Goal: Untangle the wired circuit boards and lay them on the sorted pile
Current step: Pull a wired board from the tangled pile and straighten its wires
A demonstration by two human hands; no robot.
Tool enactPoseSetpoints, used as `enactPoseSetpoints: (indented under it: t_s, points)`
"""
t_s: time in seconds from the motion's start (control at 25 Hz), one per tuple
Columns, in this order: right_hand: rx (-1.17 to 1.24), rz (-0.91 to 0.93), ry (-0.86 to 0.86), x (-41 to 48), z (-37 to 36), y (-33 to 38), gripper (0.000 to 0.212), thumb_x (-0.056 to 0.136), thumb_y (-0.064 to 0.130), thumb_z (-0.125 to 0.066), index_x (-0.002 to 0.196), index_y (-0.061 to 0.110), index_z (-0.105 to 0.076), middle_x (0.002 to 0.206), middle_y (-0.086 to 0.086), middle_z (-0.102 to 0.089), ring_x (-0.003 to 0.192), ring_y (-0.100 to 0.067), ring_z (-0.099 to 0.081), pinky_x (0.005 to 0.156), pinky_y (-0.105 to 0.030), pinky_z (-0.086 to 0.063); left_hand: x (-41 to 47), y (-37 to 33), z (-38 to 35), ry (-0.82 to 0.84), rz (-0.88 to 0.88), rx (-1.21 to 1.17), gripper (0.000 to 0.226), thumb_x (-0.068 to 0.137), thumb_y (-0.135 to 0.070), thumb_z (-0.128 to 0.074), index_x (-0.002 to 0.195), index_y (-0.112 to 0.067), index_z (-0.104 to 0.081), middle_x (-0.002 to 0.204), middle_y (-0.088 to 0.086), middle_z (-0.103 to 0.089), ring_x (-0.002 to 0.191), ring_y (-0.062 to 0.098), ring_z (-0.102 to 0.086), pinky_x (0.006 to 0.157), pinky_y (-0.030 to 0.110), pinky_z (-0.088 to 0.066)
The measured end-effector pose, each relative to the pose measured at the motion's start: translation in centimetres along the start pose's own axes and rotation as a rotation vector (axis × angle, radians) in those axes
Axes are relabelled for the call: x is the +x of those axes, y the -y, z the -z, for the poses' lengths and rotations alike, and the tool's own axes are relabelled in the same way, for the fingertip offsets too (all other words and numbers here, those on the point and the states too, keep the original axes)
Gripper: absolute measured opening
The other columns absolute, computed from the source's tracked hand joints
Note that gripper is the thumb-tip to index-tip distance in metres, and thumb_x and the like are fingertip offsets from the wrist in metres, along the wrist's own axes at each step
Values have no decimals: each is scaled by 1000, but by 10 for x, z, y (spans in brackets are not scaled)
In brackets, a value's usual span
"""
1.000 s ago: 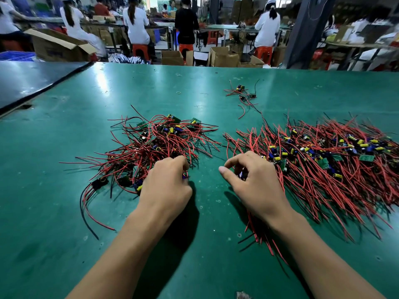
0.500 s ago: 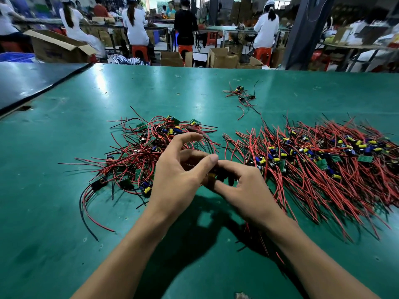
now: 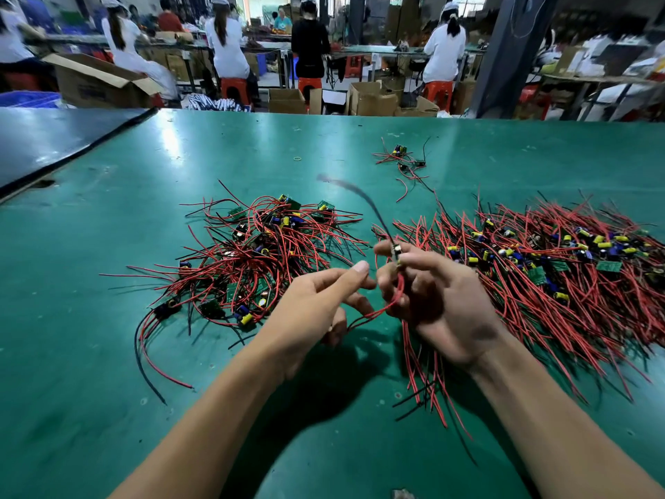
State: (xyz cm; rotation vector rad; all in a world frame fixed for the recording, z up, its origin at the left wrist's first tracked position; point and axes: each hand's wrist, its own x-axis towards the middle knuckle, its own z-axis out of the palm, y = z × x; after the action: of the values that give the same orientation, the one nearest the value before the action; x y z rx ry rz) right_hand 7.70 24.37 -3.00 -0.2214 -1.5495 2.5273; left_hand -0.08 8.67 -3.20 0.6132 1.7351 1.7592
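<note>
A tangled heap of wired circuit boards (image 3: 252,253) with red and black leads lies left of centre on the green table (image 3: 108,354). The sorted pile (image 3: 561,279), boards in a row and red wires fanned out, lies on the right. Between them my right hand (image 3: 439,297) pinches one small wired board (image 3: 396,252) above the table; its black lead whips upward, blurred. My left hand (image 3: 316,307) holds the red wires (image 3: 378,311) of that same board, drawn down and left from the right hand.
A small loose bunch of wired boards (image 3: 405,160) lies farther back on the table. A dark second table (image 3: 43,145) adjoins at the left. Beyond the far edge stand cardboard boxes (image 3: 370,99) and seated workers on red stools.
Both hands left the piles and met at the centre. They have lifted one wired board off the table, and the left hand now draws its red wires out while the black lead flicks up.
</note>
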Motion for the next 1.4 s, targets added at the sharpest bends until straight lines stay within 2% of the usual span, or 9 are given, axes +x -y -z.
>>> enactPoseSetpoints:
  t_s: [0.12, 0.36, 0.52, 0.68, 0.8, 0.96, 1.08, 1.16, 1.4]
  points:
    - [-279, 72, -79, 3, -5, -9, 7, 79, 30, -70, 84, 27, -73, 79, -4, -61, 63, -18, -44, 59, -27, -32, 1, 3, -3, 46, -10, -34, 45, 75, -58, -63, 96, -18, -72, 69, 0, -68, 42, 7, -37, 40, 15, -28]
    - [-158, 52, -112, 1, -7, -6, 28, 70, 47, -82, 85, 23, -76, 68, 6, -48, 54, -6, -35, 48, -20, -23, -1, 0, -4, 151, 60, -256, 47, 73, -29, -72, 112, -5, -62, 63, 4, -64, 32, 4, -28, 32, 13, -20]
    - [-123, 15, -134, 2, -2, -5, 23, 62, 36, -83, 77, 21, -73, 68, 5, -55, 62, -10, -38, 52, -21, -27, -3, -5, -1, 262, 74, -224, 26, 76, -31, -67, 96, -15, -68, 59, 2, -61, 36, 6, -29, 35, 14, -21]
    - [-118, -17, -30, 5, 1, -9, 25, 69, 31, -88, 74, 23, -64, 71, -4, -48, 62, -16, -32, 60, -34, -13, -4, -2, -3, 201, 67, -121, 25, 74, -47, -71, 77, -22, -70, 66, 5, -65, 54, 11, -40, 50, 21, -28]
    - [-216, -16, -36, 7, 5, -13, 31, 64, 33, -90, 71, 24, -62, 65, 0, -49, 50, -10, -36, 47, -21, -17, -3, 3, -8, 162, 113, -110, 18, 85, -31, -69, 84, -13, -73, 63, 3, -63, 52, 11, -50, 54, 25, -33]
    - [-410, 102, -158, 7, 9, -17, 21, 76, 34, -82, 75, 18, -69, 55, 2, -52, 41, -7, -35, 38, -17, -26, 0, 7, -6, 71, 108, -18, 15, 84, -18, -68, 84, -5, -75, 64, 0, -62, 47, 12, -55, 52, 22, -39]
    - [-493, 241, -295, 11, 14, -16, 22, 84, 28, -80, 71, 13, -69, 49, 4, -49, 36, -8, -33, 37, -16, -25, -2, 4, -5, 125, 73, 21, 18, 75, -23, -70, 83, -8, -77, 66, 0, -63, 48, 13, -54, 51, 21, -39]
    - [-545, 329, -368, 14, 18, -14, 28, 84, 28, -80, 67, 11, -67, 48, 3, -48, 38, -9, -34, 39, -16, -28, -2, 2, -5, 164, 62, 33, 13, 80, -18, -69, 83, -9, -78, 67, -3, -65, 47, 13, -53, 50, 20, -39]
    - [-503, 463, -518, 16, 25, -9, 29, 83, 33, -81, 61, 20, -66, 56, -7, -50, 43, -14, -34, 43, -20, -29, -4, -3, -3, 315, 61, -4, 13, 84, -15, -66, 86, -12, -78, 69, -6, -66, 46, 11, -52, 49, 15, -44]
